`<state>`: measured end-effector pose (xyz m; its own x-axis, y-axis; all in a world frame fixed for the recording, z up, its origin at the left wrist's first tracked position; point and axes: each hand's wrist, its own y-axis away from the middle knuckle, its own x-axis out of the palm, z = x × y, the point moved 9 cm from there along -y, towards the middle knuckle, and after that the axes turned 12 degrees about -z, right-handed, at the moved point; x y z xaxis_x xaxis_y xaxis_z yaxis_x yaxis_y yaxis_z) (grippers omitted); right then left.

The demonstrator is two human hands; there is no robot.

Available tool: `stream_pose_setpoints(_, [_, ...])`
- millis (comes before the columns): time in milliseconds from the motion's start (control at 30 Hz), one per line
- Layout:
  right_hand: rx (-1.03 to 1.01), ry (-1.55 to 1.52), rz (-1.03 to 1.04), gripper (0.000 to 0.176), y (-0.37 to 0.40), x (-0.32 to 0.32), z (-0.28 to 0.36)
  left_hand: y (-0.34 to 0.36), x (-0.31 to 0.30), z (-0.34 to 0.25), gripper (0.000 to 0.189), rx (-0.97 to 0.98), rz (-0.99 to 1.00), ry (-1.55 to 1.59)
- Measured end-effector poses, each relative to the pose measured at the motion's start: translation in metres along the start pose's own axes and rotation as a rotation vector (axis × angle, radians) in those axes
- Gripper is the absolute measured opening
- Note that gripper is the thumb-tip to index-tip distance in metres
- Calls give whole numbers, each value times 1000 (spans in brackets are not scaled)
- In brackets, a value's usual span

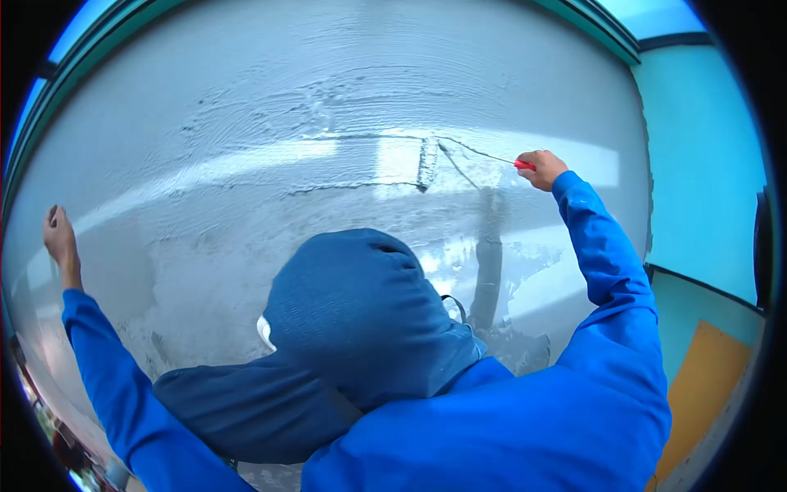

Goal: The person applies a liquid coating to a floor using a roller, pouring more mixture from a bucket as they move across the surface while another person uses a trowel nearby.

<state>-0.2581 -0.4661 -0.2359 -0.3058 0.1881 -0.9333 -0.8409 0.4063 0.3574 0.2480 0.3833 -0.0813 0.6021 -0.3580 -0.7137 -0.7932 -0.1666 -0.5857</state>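
Observation:
My right hand [541,170] is wrapped round the red handle [525,165] of a paint roller. The roller sleeve [427,166], coated in wet grey material, rests on the grey surface [361,107], its thin wire frame running back to the handle. Two ridges of the wet coating trail left from the sleeve's ends. Off to the far left, my left hand [60,235] is raised with its fingers curled in, and nothing shows in it. Below the roller is my bent knee [352,303] in dark blue trousers.
Thick wavy ridges mark the coating beyond the roller; nearer my knee the surface is patchy. A teal wall [697,164] borders the right side, with an orange-brown board [701,394] at lower right. Dark green framing [594,25] edges the top. Small blurred things lie at lower left.

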Motion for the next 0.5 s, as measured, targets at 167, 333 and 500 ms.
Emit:
stream_pose_setpoints(167, [151,31,44,30,19,-5,-101,48,-13,-61,38,187,100,-27])
stream_pose_setpoints(333, [120,-16,149,29,27,-7,-190,108,-14,-68,36,157,252,2])
stream_pose_setpoints(500, [168,62,99,29,5,-13,-217,122,-16,-51,36,122,319,-44])
